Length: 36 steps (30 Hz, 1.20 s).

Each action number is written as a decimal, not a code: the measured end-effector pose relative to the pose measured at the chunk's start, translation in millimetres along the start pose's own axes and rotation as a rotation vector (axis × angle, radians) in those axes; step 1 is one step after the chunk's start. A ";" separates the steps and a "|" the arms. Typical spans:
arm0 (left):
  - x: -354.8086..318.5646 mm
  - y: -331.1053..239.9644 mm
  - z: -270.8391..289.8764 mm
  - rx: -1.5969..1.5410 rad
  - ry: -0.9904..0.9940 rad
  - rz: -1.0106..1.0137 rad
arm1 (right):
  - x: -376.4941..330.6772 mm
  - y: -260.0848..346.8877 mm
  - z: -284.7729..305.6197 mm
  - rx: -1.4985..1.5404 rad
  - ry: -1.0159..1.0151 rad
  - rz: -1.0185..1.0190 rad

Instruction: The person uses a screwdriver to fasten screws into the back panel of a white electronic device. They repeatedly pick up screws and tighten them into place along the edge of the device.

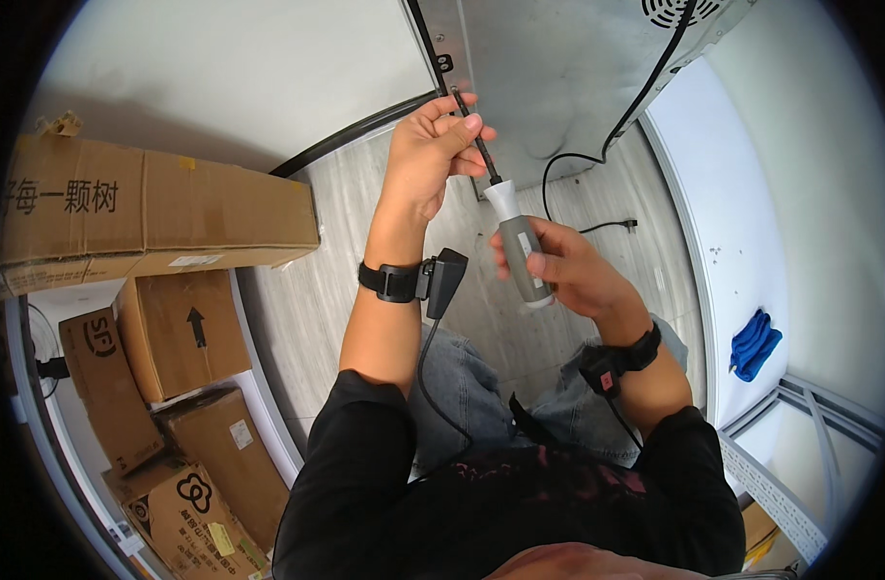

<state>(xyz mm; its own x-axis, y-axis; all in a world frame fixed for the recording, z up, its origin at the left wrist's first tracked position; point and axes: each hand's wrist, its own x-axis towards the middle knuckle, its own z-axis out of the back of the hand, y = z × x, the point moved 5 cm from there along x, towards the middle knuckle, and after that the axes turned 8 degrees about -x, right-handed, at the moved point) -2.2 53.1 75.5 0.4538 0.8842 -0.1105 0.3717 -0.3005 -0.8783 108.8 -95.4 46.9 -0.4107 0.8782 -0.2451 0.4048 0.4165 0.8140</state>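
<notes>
A screwdriver with a grey and white handle [523, 253] and a long dark shaft points up and away from me. Around its handle, the fingers of my right hand [576, 266] are closed. My left hand [442, 145] pinches the shaft near its far end between thumb and fingers. The tip meets the left edge of a large grey metal panel [549, 87], close to a small screw spot; whether it sits in a screw head is too small to tell. Above the tip, a small black fitting [445, 63] is fixed on the panel's edge.
A black power cord [549, 184] runs down the panel to the floor and ends in a plug [630, 225]. Cardboard boxes [162, 208] are stacked on the left. A blue cloth bundle [755, 345] lies at right, near a metal frame [800, 406]. Black straps with devices circle both my wrists.
</notes>
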 end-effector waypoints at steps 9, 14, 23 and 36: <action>-3.1 -5.2 -5.1 0.027 -0.013 0.005 | -6.9 15.3 -0.3 -0.347 -0.057 -0.015; -1.6 -3.6 -1.9 -0.008 -0.034 -0.007 | -2.8 5.9 -1.7 -0.131 0.019 0.003; -3.1 -6.2 -6.3 -0.039 -0.033 0.008 | -6.3 17.0 -4.8 -0.215 0.029 -0.006; -3.3 -5.4 -6.5 -0.070 -0.044 -0.004 | -4.6 13.2 -8.1 -0.041 0.032 -0.041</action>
<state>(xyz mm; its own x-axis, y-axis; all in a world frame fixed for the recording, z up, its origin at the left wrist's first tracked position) -0.5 49.5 83.6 0.4163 0.9001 -0.1285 0.4300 -0.3195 -0.8444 109.4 -95.9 63.0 -0.4523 0.8524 -0.2623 0.3535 0.4414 0.8248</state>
